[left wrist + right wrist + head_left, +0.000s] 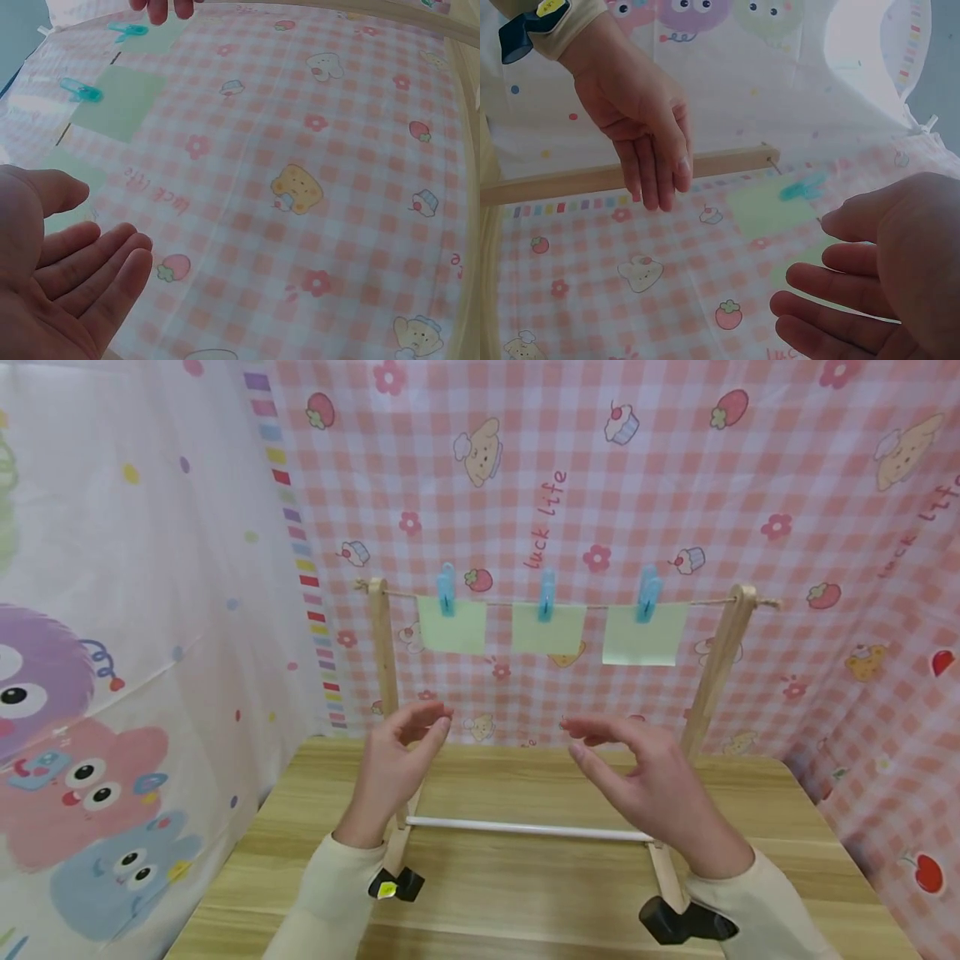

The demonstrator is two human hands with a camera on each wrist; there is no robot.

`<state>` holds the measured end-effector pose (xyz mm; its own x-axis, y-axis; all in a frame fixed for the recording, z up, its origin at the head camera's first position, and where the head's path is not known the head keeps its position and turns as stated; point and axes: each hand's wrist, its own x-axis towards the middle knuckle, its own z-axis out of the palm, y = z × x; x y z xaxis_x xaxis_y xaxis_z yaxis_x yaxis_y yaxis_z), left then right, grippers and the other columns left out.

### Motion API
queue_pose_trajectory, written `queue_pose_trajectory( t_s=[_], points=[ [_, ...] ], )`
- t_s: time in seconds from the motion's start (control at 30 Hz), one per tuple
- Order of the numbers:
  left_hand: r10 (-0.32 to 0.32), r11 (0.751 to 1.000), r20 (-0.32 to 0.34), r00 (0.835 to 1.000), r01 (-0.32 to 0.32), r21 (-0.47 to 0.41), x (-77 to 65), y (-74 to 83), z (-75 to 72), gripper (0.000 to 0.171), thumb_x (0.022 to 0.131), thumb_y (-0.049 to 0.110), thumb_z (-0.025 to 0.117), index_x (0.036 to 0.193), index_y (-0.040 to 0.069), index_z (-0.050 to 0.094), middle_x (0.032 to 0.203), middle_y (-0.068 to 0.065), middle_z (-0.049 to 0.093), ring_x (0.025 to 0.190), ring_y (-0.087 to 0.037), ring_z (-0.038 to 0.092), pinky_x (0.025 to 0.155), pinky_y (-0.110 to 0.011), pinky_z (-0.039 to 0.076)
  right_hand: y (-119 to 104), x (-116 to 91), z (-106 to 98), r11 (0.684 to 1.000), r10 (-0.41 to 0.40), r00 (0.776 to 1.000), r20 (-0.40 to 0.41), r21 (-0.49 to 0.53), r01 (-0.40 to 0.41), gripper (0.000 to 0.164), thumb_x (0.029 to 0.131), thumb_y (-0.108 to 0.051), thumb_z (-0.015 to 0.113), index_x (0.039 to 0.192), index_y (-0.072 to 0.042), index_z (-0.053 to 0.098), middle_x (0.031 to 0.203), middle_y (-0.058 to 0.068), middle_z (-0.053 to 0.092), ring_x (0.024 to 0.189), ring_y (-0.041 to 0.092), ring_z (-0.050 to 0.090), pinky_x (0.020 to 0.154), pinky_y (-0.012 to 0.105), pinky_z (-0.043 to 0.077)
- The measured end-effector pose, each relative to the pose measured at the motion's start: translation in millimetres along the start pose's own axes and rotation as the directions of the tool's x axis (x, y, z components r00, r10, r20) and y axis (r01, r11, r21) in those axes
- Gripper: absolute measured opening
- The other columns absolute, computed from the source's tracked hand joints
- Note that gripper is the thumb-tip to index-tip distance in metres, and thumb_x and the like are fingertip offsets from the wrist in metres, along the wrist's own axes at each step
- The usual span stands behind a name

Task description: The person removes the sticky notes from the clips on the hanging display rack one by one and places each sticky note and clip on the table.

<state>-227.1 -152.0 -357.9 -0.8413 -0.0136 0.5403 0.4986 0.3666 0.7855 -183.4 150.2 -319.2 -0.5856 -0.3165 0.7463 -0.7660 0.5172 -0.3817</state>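
Observation:
My left hand [399, 743] hovers in front of the rack's left post [384, 652], fingers relaxed and holding nothing. Across from it, my right hand [648, 777] is raised near the right post [716, 668], its fingers loosely bent and its grasp empty. Above and beyond both hands a string [498, 604] runs between the posts. Three pale green paper squares hang from it: a left one [453, 631], a middle one [546, 639] and a right one [645, 643]. Each is held by a blue clothespin, such as the middle clothespin [547, 597]. In the right wrist view, the right hand partly covers the papers.
A white rod [525, 828] joins the rack's feet low over the wooden table [510, 893]. Behind stands a pink checked cloth [585, 477]; a white cartoon-print cloth [187, 610] hangs on the left. Black straps with devices [675, 920] sit at both wrists.

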Motion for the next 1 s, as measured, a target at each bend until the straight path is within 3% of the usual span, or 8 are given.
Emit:
queue_pose_trajectory(
  t_s=[0.13, 0.27, 0.47, 0.63, 1.0],
  points=[
    [-0.015, 1.000, -0.011, 1.000, 0.015, -0.007, 8.2, 4.3, -1.9, 0.025, 0.104, 0.015, 0.074, 0.125, 0.002, 0.076, 0.120, -0.014, 0.082, 0.099, -0.023, 0.074, 0.084, -0.020, 0.058, -7, 9, 0, 1.000, 0.030, 0.999, 0.023, 0.002, -0.030, 0.024, 0.097, -0.005, 0.078, 0.121, -0.009, 0.079, 0.114, 0.003, 0.083, 0.097, 0.016, 0.075, 0.069, 0.017, 0.056],
    [-0.045, 0.999, -0.009, 0.999, 0.045, -0.009, 13.7, 7.0, -2.3, 0.026, 0.104, 0.017, 0.074, 0.127, 0.004, 0.076, 0.122, -0.012, 0.081, 0.101, -0.022, 0.074, 0.083, -0.021, 0.057, -14, 17, 2, 0.999, 0.037, 0.999, 0.027, 0.003, -0.037, 0.024, 0.098, -0.008, 0.077, 0.122, -0.010, 0.079, 0.115, 0.003, 0.083, 0.098, 0.018, 0.075, 0.060, 0.020, 0.055],
    [-0.076, 0.996, 0.003, 0.997, 0.076, -0.036, 21.4, 9.9, -1.2, 0.028, 0.105, 0.019, 0.073, 0.128, 0.004, 0.075, 0.123, -0.012, 0.081, 0.108, -0.026, 0.076, 0.087, -0.019, 0.058, -20, 30, 6, 1.000, -0.012, 1.000, 0.019, 0.013, 0.011, 0.022, 0.098, -0.006, 0.077, 0.119, -0.006, 0.080, 0.111, 0.005, 0.084, 0.094, 0.018, 0.077, 0.066, 0.025, 0.059],
    [-0.123, 0.991, 0.012, 0.992, 0.124, -0.057, 27.4, 12.0, -1.1, 0.028, 0.106, 0.023, 0.071, 0.129, 0.007, 0.074, 0.124, -0.010, 0.080, 0.109, -0.024, 0.075, 0.085, -0.019, 0.059, -25, 39, 8, 1.000, 0.002, 0.999, 0.044, 0.029, -0.004, 0.021, 0.100, -0.007, 0.075, 0.121, -0.006, 0.079, 0.112, 0.005, 0.083, 0.096, 0.017, 0.076, 0.070, 0.030, 0.062],
    [-0.124, 0.986, -0.025, 0.992, 0.120, -0.120, 34.8, 6.3, 2.3, 0.024, 0.105, 0.015, 0.071, 0.125, 0.002, 0.074, 0.121, -0.017, 0.080, 0.102, -0.028, 0.077, 0.085, -0.019, 0.061, -27, 53, 12, 1.000, -0.020, 0.998, 0.051, 0.017, 0.019, 0.021, 0.101, -0.007, 0.076, 0.121, -0.004, 0.079, 0.112, 0.008, 0.083, 0.092, 0.017, 0.078, 0.070, 0.035, 0.063]
  ],
)
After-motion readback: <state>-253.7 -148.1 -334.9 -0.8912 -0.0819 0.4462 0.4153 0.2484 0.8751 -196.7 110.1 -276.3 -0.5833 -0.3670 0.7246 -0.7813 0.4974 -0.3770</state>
